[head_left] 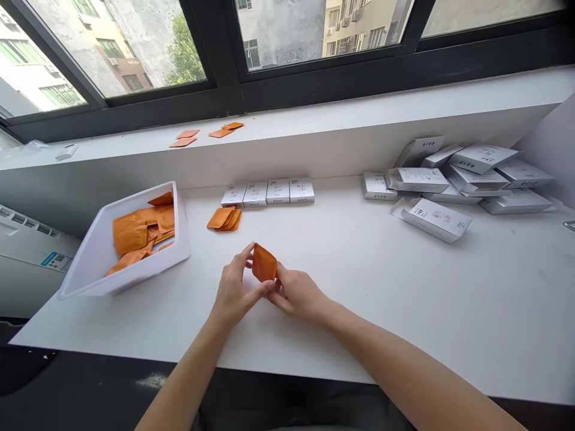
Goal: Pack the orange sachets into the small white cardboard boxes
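Note:
Between my two hands, just above the white table [341, 263], an orange sachet [264, 263] is held tilted up; whether it is one or a small stack I cannot tell. My left hand [236, 284] grips its left edge and lower corner with fingers and thumb. On its right side, my right hand [299, 291] pinches the lower edge. A small fanned pile of orange sachets [224, 219] lies just beyond my left hand. Behind that pile stands a row of several closed silver-white boxes [278, 191].
At left, a white plastic bin [182, 239] holds many orange sachets [130, 232]. Several silver boxes [438, 218], some with open flaps, are heaped at the back right. More orange sachets [221, 133] lie on the window ledge [314, 129] behind the table.

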A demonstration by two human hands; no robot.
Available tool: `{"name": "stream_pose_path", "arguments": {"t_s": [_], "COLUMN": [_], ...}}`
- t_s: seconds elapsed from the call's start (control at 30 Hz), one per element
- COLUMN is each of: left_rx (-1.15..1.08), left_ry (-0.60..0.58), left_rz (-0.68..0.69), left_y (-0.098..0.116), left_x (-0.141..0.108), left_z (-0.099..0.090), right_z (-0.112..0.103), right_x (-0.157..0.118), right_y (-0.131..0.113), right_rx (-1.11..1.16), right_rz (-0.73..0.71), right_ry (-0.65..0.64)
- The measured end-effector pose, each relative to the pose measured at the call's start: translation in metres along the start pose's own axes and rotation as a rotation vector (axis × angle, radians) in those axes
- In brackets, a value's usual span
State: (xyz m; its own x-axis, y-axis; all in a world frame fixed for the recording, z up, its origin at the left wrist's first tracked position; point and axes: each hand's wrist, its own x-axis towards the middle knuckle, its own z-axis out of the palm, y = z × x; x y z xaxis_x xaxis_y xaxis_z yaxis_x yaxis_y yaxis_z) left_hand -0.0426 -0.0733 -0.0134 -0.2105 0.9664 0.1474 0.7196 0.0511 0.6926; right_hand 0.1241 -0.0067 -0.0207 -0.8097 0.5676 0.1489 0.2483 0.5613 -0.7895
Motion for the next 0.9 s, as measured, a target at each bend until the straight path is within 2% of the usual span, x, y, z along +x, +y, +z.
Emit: {"name": "stream_pose_path", "arguments": {"t_s": [0.33,0.47,0.57,0.67,0.77,0.83,0.9], "left_rx": [0.087,0.105,0.120,0.183,0.428,0.569,0.606], "left_ry": [0.027,0.033,0.074,0.226,0.347,0.308,0.247], "left_rz": [0.097,0.107,0.113,0.007,-0.185,-0.358,-0.463], "left_y": [0.000,0.003,0.006,0.007,-0.005,-0.020,-0.037], "left_x": [0.003,-0.001,0.005,0.036,0.087,0.119,0.140], "left_z": [0.000,0.006,-0.002,-0.026,-0.054,-0.066,-0.070], "right_z": [-0.001,-0.002,-0.001,0.000,-0.001,-0.003,-0.005], "right_x": [0.001,0.001,0.001,0.000,-0.001,-0.001,-0.001], "right_y": [-0.005,-0.004,-0.003,-0.003,-0.004,-0.005,-0.007], "right_rx": [0.166,0.061,0.015,0.016,-0.041,-0.105,-0.146], "right_rz": [0.072,0.072,0.087,0.095,0.024,-0.044,-0.079], "right_ry": [0.009,-0.054,-0.060,-0.025,-0.053,-0.090,-0.112]}}
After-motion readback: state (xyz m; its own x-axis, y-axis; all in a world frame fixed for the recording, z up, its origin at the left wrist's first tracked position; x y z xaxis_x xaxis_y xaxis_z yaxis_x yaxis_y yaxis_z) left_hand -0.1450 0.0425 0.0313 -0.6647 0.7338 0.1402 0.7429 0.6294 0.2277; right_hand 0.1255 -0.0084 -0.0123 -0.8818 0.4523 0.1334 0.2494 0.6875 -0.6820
